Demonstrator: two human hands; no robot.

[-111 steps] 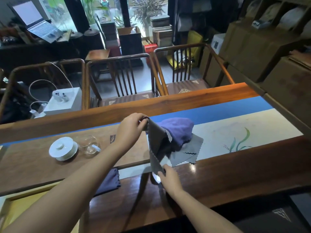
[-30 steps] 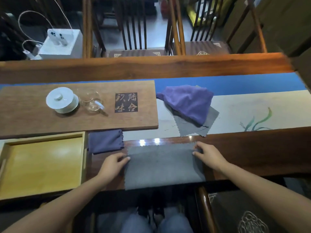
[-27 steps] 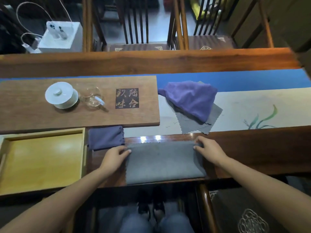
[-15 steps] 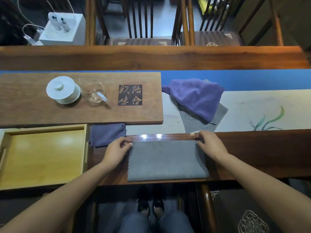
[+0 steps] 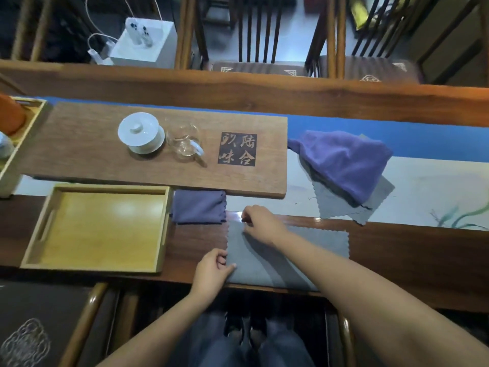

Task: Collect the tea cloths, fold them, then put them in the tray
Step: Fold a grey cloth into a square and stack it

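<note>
A grey tea cloth [image 5: 315, 247] lies flat on the near wooden edge of the table. My left hand [image 5: 213, 268] pinches its near left corner. My right hand [image 5: 260, 223] reaches across the cloth and pinches its far left corner. A folded purple cloth [image 5: 198, 207] lies just left of it, beside the yellow wooden tray [image 5: 161, 229]. Further right a crumpled purple cloth [image 5: 344, 157] rests on top of another grey cloth [image 5: 341, 207].
A long wooden board [image 5: 79, 154] carries a white lidded cup [image 5: 140, 132] and a glass pitcher [image 5: 185, 141]. A second tray [image 5: 10, 157] sits at the far left. Chairs stand beyond the table's far edge, and a chair arm [image 5: 82, 324] is near left.
My right hand has crossed from the cloth's right end to its far left corner. My left hand has slid down to the near left corner. The view has shifted left.
</note>
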